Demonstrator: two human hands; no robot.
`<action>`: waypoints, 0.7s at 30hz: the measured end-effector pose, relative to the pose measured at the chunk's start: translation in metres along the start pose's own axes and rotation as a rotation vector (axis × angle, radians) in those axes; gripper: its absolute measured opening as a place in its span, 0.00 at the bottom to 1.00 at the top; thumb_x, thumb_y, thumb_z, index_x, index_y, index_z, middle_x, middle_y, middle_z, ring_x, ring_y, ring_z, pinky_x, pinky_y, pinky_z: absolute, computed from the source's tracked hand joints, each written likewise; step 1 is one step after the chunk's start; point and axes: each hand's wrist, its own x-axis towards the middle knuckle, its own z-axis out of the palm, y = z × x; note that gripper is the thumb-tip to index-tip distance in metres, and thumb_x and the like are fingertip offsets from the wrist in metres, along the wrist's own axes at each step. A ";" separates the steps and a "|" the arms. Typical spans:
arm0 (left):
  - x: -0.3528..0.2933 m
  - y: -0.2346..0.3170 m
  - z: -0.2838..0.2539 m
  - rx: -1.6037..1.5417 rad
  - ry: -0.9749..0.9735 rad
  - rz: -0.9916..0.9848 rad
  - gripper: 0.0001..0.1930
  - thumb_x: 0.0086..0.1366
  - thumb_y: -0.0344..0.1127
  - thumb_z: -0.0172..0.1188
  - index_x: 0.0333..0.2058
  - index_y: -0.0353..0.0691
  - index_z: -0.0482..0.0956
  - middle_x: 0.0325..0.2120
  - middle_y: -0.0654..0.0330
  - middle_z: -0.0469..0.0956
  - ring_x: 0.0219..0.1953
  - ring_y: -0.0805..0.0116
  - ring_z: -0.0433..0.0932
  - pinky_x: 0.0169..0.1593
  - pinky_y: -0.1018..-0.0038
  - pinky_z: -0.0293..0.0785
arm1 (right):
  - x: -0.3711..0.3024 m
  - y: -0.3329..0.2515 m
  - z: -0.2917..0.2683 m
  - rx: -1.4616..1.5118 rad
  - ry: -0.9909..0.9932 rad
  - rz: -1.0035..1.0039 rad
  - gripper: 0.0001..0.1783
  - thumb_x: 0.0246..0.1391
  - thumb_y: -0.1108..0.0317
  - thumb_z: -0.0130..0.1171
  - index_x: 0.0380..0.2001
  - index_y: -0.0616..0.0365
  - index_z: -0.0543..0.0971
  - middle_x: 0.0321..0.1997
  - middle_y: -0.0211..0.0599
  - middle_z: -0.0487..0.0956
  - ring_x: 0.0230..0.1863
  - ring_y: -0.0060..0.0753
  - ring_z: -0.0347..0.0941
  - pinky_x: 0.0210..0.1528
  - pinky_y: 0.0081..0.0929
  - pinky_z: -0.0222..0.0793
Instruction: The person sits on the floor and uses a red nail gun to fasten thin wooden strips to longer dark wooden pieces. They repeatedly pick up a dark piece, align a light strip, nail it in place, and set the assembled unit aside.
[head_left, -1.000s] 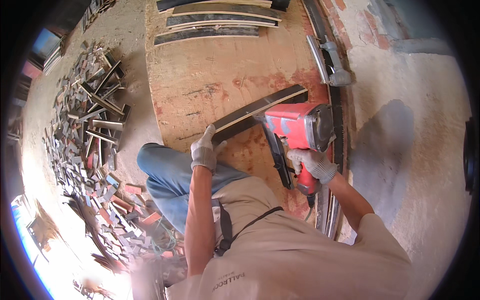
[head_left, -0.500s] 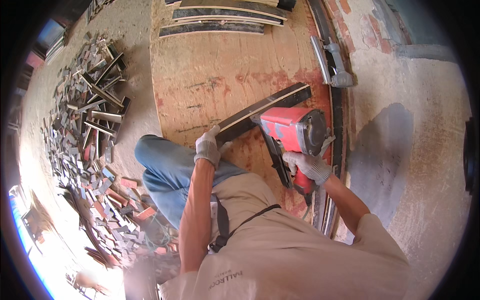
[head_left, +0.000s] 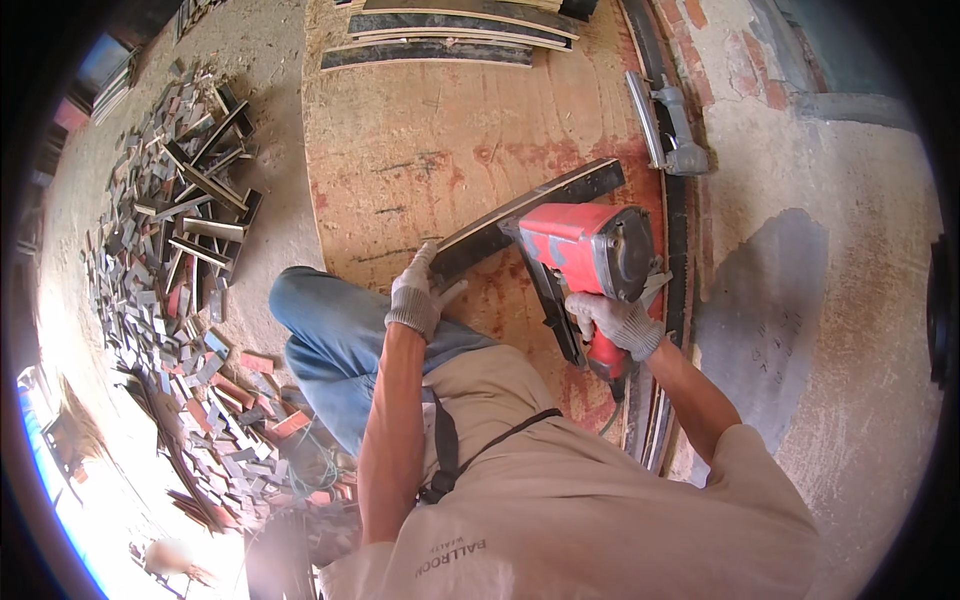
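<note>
Left hand: the gloved left hand rests at the dark wooden strip's 8 o'clock end, 1 finger laid along the upper edge and the thumb spread wide toward 3 o'clock; I cannot tell how tightly the fingers close.
Right hand: the gloved right hand is wrapped round the red handle of the nail gun; whether the trigger is pressed, I cannot tell.
Dark strip: the dark wooden strip slants from 8 o'clock up to 2 o'clock on the plywood board, its pale edge showing.
Nail gun: its nose sits at the strip's near side, about midway along; the black magazine drops from there toward 5 o'clock.
Step in hand: judging by the pose, fastening the strip, the left hand steadying it and the right hand aiming.
Next move: it seems to call for a square nose, firm pressure and left fingers kept clear of the nailing line.
Grey tool: at 1 o'clock, a grey air tool lies by the board's edge.
Stacked strips: at 12 o'clock, more dark strips lie across the board.
Offcuts: at 9 o'clock, a heap of small offcuts covers the floor.
</note>
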 end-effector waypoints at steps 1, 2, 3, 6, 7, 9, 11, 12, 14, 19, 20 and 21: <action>0.000 0.002 -0.002 -0.028 -0.042 0.008 0.14 0.74 0.45 0.59 0.50 0.43 0.79 0.43 0.51 0.82 0.47 0.53 0.82 0.49 0.51 0.86 | 0.000 0.000 0.000 -0.027 0.003 -0.034 0.17 0.65 0.64 0.57 0.22 0.59 0.77 0.15 0.33 0.75 0.16 0.26 0.71 0.25 0.27 0.68; 0.000 0.002 -0.002 -0.055 -0.083 0.016 0.14 0.74 0.45 0.59 0.50 0.43 0.79 0.44 0.51 0.82 0.48 0.53 0.82 0.49 0.50 0.86 | 0.001 0.001 0.000 -0.002 0.001 0.012 0.17 0.65 0.64 0.57 0.22 0.59 0.77 0.15 0.33 0.75 0.16 0.26 0.71 0.25 0.27 0.68; 0.000 0.002 -0.002 -0.057 -0.071 0.004 0.14 0.74 0.44 0.59 0.50 0.43 0.79 0.44 0.51 0.82 0.48 0.53 0.82 0.49 0.49 0.86 | 0.003 0.003 -0.001 0.022 0.000 0.058 0.17 0.65 0.65 0.57 0.21 0.59 0.77 0.15 0.33 0.75 0.16 0.26 0.70 0.25 0.27 0.68; -0.002 0.004 0.002 -0.075 -0.037 -0.005 0.13 0.74 0.40 0.57 0.51 0.41 0.78 0.45 0.52 0.82 0.47 0.53 0.82 0.48 0.49 0.86 | 0.004 0.004 -0.003 0.051 -0.005 0.088 0.17 0.65 0.65 0.57 0.21 0.60 0.77 0.15 0.33 0.75 0.15 0.26 0.70 0.25 0.27 0.67; -0.007 0.005 0.004 -0.080 -0.028 -0.002 0.14 0.74 0.39 0.57 0.52 0.40 0.78 0.45 0.52 0.82 0.47 0.53 0.82 0.47 0.49 0.87 | 0.002 0.005 -0.003 0.057 -0.002 0.086 0.17 0.65 0.65 0.57 0.21 0.60 0.77 0.15 0.33 0.74 0.15 0.26 0.70 0.24 0.27 0.67; -0.009 0.003 0.006 -0.095 -0.030 0.004 0.14 0.74 0.37 0.57 0.54 0.39 0.78 0.45 0.52 0.81 0.47 0.53 0.81 0.45 0.50 0.87 | 0.000 0.004 -0.002 0.057 0.008 0.078 0.17 0.65 0.65 0.57 0.22 0.60 0.77 0.15 0.33 0.75 0.15 0.25 0.70 0.24 0.27 0.67; -0.006 0.001 0.003 -0.117 -0.049 0.021 0.14 0.74 0.36 0.56 0.54 0.39 0.78 0.46 0.51 0.80 0.47 0.52 0.81 0.44 0.50 0.88 | -0.001 0.000 0.000 0.047 0.008 0.066 0.17 0.65 0.65 0.57 0.22 0.61 0.78 0.15 0.33 0.75 0.15 0.25 0.70 0.24 0.27 0.68; -0.004 0.001 0.002 -0.120 -0.037 0.004 0.14 0.74 0.36 0.56 0.54 0.39 0.78 0.46 0.51 0.80 0.47 0.52 0.80 0.44 0.50 0.88 | -0.001 -0.003 0.001 0.038 0.007 0.063 0.17 0.66 0.65 0.57 0.23 0.61 0.78 0.15 0.33 0.75 0.15 0.25 0.70 0.24 0.27 0.68; -0.002 0.002 0.004 -0.126 -0.017 -0.032 0.14 0.73 0.37 0.56 0.54 0.39 0.78 0.46 0.50 0.79 0.47 0.52 0.80 0.43 0.51 0.88 | -0.001 -0.006 0.001 0.008 0.000 0.052 0.16 0.66 0.65 0.58 0.24 0.61 0.79 0.15 0.33 0.76 0.15 0.25 0.71 0.24 0.27 0.69; 0.008 -0.001 0.000 -0.115 -0.028 -0.026 0.14 0.73 0.37 0.57 0.52 0.39 0.80 0.43 0.51 0.79 0.44 0.53 0.79 0.41 0.52 0.88 | 0.000 -0.007 0.002 -0.029 0.002 0.071 0.15 0.66 0.66 0.58 0.25 0.61 0.80 0.15 0.34 0.76 0.16 0.25 0.71 0.23 0.28 0.69; 0.009 -0.002 -0.001 -0.113 -0.028 -0.024 0.14 0.73 0.38 0.57 0.52 0.39 0.80 0.43 0.51 0.79 0.43 0.53 0.79 0.41 0.53 0.88 | 0.001 -0.007 0.002 -0.028 -0.002 0.069 0.15 0.66 0.66 0.58 0.25 0.61 0.80 0.15 0.33 0.76 0.16 0.25 0.71 0.23 0.28 0.69; 0.010 -0.002 -0.003 -0.110 -0.023 -0.019 0.14 0.73 0.38 0.56 0.52 0.39 0.80 0.43 0.50 0.79 0.43 0.53 0.79 0.41 0.52 0.88 | 0.002 -0.007 0.002 -0.028 -0.007 0.068 0.15 0.66 0.66 0.58 0.25 0.61 0.80 0.15 0.33 0.76 0.16 0.25 0.71 0.23 0.28 0.69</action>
